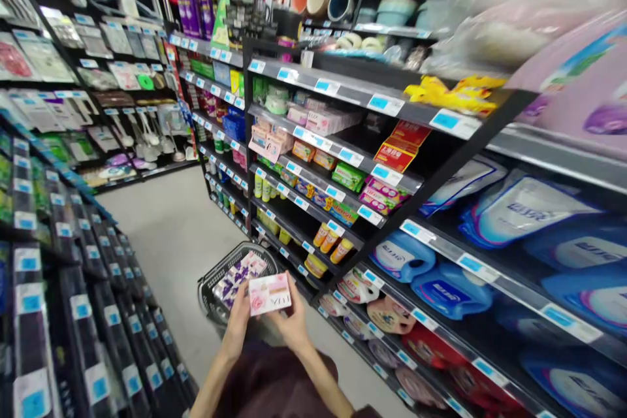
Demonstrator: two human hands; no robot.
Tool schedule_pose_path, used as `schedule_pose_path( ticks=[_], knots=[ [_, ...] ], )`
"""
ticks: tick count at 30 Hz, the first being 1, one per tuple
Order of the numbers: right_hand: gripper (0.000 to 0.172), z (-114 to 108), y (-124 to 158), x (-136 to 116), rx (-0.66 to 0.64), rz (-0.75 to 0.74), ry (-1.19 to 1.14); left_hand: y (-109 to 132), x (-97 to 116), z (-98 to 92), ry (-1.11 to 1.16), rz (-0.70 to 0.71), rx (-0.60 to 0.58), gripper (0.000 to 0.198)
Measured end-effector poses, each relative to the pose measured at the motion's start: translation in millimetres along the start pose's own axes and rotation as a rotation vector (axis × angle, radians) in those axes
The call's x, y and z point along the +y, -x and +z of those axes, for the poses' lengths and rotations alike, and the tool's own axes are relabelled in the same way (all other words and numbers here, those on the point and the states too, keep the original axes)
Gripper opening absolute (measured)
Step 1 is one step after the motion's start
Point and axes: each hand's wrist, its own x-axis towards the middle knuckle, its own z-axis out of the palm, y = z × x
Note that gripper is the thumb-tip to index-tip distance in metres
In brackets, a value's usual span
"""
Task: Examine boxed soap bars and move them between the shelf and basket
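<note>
Between my two hands I hold a small white-and-pink soap box [269, 294] with a rose printed on it; its lettering faces me upside down. My left hand [238, 310] grips the box's left end, and my right hand [292, 311] grips its right end. Just beyond and below the box, a black shopping basket [208, 282] is on the floor. Inside it lie several purple-and-white packs [230, 284] and some pink-and-white ones. My hands and the box hide the near right part of the basket.
A shelf unit [337, 88] to the right carries soap boxes [326, 121], with a gap beside them. Further right are blue detergent bottles [448, 290] and bags. Another shelf row [68, 274] runs along the left, beside the grey floor [161, 228]. Hangers and utensils hang at the back.
</note>
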Motion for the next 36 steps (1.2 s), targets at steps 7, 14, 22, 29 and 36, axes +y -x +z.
schedule_pose_path(
  ticks=[7,14,22,29,36],
  knots=[
    [0.098,-15.0,17.3,-1.7,0.045,-0.026,0.167,18.2,7.1,18.6,-0.037,0.101,-0.055,0.063],
    [0.097,-24.2,25.6,-0.8,0.071,-0.028,0.184,20.6,-3.3,22.2,-0.070,0.077,-0.072,0.049],
    [0.094,-26.6,28.6,-7.3,0.053,0.076,0.011,19.5,-2.0,19.7,-0.092,0.076,-0.066,0.034],
    [0.052,-27.7,17.4,-3.5,0.166,0.049,-0.022,13.5,0.6,24.6,0.141,-0.075,-0.145,0.042],
    [0.053,-29.4,20.6,-4.7,0.042,0.074,0.042,25.2,6.5,43.4,0.311,-0.240,-0.060,0.069]
  ],
)
